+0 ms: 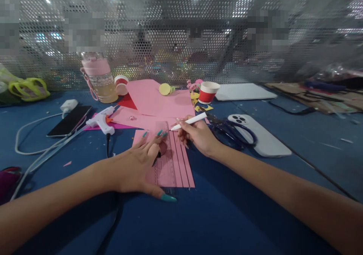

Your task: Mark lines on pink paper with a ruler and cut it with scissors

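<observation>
My left hand (141, 164) lies spread over a clear ruler (167, 168), its fingers on the ruler and the pink sheet beneath. The pink sheet (185, 173) rests on the blue table and bears several dark lines running lengthwise on its right part. In my right hand (200, 136) is a white pen (193, 121), held in a pinch with its tip by the far end of the ruler's right edge. A dark round thing shows partly under or beside my left fingers; I cannot make it out.
Larger pink paper (161, 100) lies behind. At left are a glue gun (101, 121), black phone (70, 122), cable and bottle (99, 77). At right, blue-handled scissors (229, 134) touch a white phone (263, 139); a red-white cup (208, 92) stands behind.
</observation>
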{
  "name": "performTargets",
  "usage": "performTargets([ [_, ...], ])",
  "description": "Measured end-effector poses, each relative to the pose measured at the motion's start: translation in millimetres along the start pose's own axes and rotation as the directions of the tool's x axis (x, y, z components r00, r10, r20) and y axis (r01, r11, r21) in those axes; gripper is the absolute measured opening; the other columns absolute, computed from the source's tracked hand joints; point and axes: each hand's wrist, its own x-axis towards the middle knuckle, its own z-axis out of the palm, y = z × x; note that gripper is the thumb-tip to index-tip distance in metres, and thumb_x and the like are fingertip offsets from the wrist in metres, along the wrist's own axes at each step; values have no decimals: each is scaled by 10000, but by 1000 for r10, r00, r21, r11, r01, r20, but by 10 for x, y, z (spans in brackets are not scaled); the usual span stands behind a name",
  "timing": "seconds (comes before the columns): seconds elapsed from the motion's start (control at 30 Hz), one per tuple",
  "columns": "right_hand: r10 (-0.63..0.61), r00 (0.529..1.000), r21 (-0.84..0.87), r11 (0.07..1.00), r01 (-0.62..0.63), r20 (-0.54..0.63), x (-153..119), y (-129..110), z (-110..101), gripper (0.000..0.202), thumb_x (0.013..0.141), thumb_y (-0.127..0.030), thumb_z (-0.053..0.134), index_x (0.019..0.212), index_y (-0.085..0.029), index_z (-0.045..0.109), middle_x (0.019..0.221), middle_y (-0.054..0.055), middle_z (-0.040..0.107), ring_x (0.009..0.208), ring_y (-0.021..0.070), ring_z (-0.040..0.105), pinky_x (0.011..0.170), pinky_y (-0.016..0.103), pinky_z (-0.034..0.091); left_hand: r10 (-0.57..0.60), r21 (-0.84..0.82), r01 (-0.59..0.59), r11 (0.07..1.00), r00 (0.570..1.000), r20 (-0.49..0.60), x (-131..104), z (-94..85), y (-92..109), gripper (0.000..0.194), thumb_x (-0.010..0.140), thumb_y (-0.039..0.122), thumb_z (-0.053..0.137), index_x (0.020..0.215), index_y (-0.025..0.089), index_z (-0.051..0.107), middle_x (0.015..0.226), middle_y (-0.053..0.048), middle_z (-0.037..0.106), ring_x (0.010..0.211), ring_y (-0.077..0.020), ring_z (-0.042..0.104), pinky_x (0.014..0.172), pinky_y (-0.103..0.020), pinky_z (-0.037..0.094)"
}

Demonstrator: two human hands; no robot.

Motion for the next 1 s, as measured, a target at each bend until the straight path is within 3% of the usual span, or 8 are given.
performTargets([
  [0.67,12,1000,3,1000,-12,-4,-8,-12,5,289,682,-385,677,604,-179,490,438,-55,547,342,60,480,300,164,356,13,56,-12,998,1000,-10,-11,26,-7,870,626,800,416,1125,88,451,1386,-257,335,1326,-377,227,1065,-539,205],
  [1.0,57,994,190,981,-38,-97,3,-28,14,189,678,-283,651,589,-159,540,412,-45,543,314,67,482,256,148,306,37,42,-37,998,999,-1,-8,17,-14,921,633,794,414,1187,58,421,1420,-270,260,1342,-367,180,1094,-518,116],
])
